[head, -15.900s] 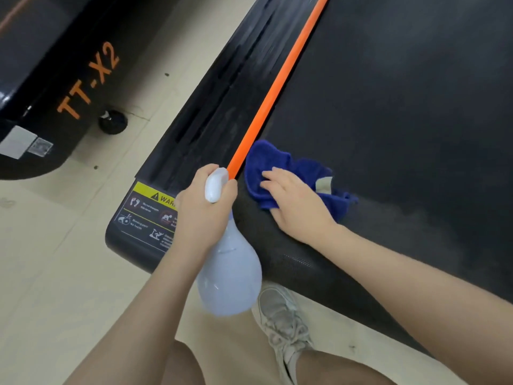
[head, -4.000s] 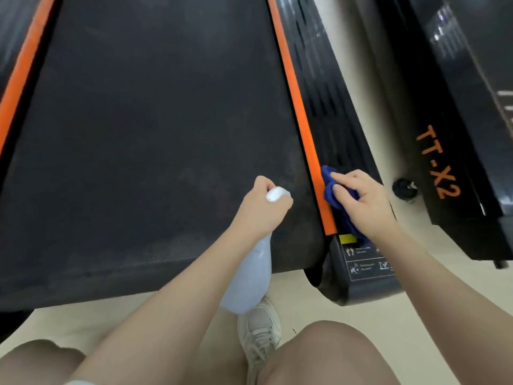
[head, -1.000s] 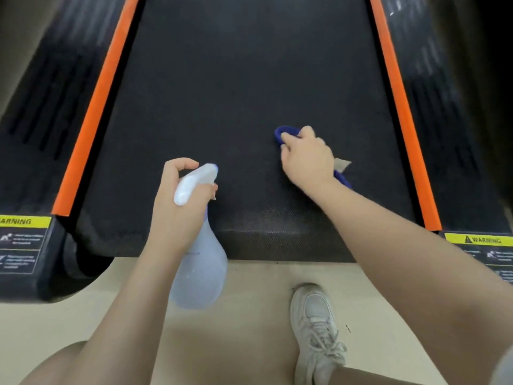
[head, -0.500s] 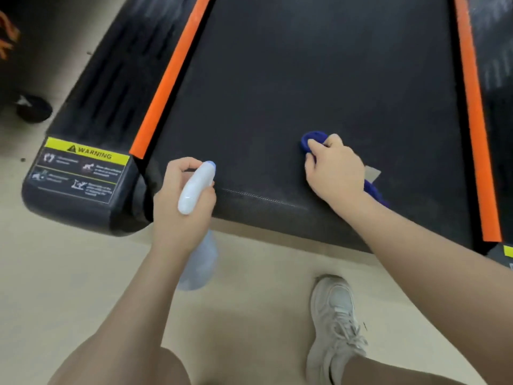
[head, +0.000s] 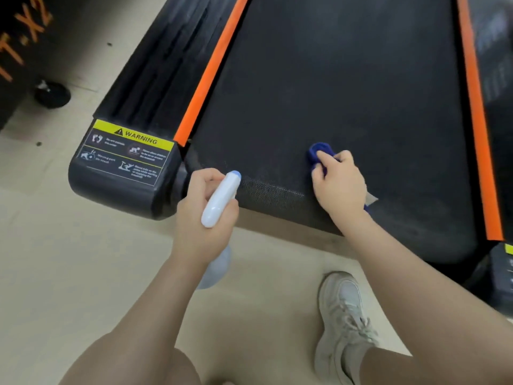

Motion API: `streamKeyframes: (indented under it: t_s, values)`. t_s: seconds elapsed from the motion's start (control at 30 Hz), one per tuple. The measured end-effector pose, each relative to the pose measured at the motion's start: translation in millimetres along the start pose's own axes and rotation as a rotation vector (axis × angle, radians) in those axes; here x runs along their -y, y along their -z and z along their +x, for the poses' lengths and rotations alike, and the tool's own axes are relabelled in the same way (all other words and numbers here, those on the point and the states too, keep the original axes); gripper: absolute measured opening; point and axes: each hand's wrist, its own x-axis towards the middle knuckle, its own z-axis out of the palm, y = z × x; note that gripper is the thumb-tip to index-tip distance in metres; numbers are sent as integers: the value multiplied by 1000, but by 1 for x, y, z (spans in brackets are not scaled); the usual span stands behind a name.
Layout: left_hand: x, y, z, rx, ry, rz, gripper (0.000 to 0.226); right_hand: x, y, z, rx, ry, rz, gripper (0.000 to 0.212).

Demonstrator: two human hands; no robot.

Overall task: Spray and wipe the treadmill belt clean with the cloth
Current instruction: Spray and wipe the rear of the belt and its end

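The black treadmill belt (head: 347, 79) fills the upper middle of the head view, with an orange strip along each side. My right hand (head: 340, 187) grips a bunched blue cloth (head: 319, 151) and holds it against the belt near its rear edge; most of the cloth is hidden under the hand. My left hand (head: 204, 215) grips a pale blue spray bottle (head: 219, 198) by its neck, just off the belt's rear left corner. The bottle's white head points towards the belt and its round body hangs below my hand.
The treadmill's left rear end cap (head: 122, 168) carries a yellow warning label. The left orange strip (head: 211, 70) and the right orange strip (head: 477, 112) border the belt. A second black machine (head: 19, 45) with a wheel stands at far left. My shoe (head: 342, 320) is on the beige floor.
The view has swung right, so the end cap and belt now sit further right in the frame. My right hand with the cloth has slid along the belt's rear edge. The bottle stays gripped.
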Motion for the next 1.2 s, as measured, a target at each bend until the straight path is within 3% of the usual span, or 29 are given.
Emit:
streamKeyframes:
  t_s: [0.07,0.1,0.23,0.3,0.5,0.6,0.7,0.83,1.03,1.2]
  values:
    - [-3,-3,-1,11,-8,-19,30,21,-7,-6,-35,-55,-17,26]
    - [-7,-5,-1,1,-1,-46,30,38,-13,-12,-56,16,2,25]
    - [-15,-10,9,-112,-21,-142,27,71,-35,-44,-72,686,85,34]
    - [-13,-11,13,-136,-26,-163,24,43,-31,-50,-6,797,50,35]
    - [25,8,-15,-75,29,-117,18,-52,-3,-73,-19,426,316,39]
    - [43,0,-28,-107,105,-122,18,-47,-2,-76,-54,289,462,39]
    - [53,-18,-39,-104,71,-162,18,-36,-12,-87,-102,184,608,33]
    - [48,-51,-53,-8,97,-180,22,-51,-19,-108,-186,15,725,28]
    - [28,-106,-83,240,95,-199,35,-92,-14,-125,-220,-130,651,35]
    - [32,-97,-78,22,129,-236,22,-90,-24,-113,-277,46,387,46]
